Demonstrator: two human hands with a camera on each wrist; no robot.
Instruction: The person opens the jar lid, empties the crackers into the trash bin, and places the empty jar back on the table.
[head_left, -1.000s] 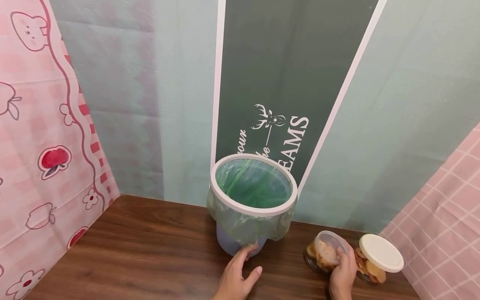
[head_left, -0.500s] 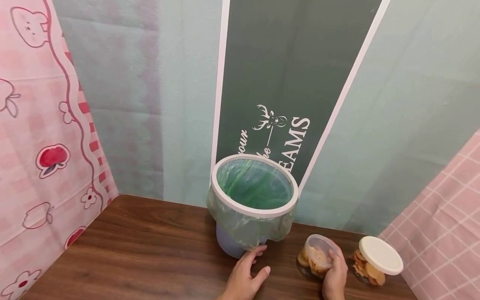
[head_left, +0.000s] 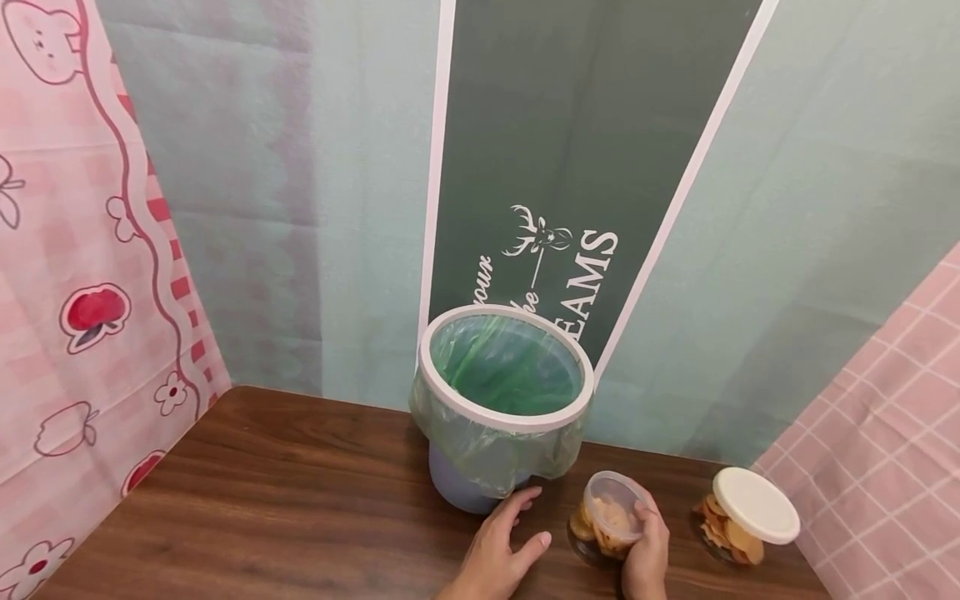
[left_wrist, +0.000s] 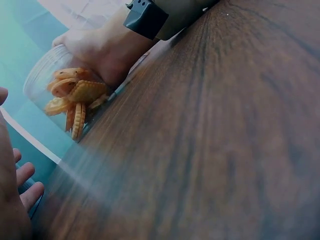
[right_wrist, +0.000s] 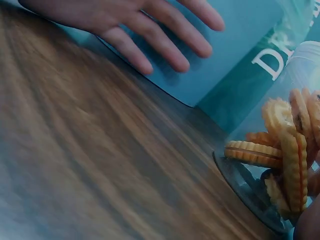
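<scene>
My right hand (head_left: 647,552) grips a clear plastic jar (head_left: 597,527) from its right side. The jar stands on the wooden table with its mouth showing no lid. Ridged sandwich biscuits (right_wrist: 255,153) fill its lower part in the right wrist view. In the left wrist view the same jar (left_wrist: 42,82) leans in the frame with the right hand behind it. My left hand (head_left: 498,546) holds nothing; its fingers are extended beside the base of a bin (head_left: 457,479) between the jar and bin. The bin has a white rim and a green liner bag (head_left: 487,454).
A second clear jar (head_left: 731,533) of biscuits, topped by a white lid (head_left: 757,504), stands to the right of my right hand. Cloth backdrops enclose the back and both sides. Bare wood table (head_left: 300,500) lies left of the bin.
My right hand has slid the jar left across the table, away from the lidded jar and toward the bin. My left hand has shifted slightly right along the bin's base.
</scene>
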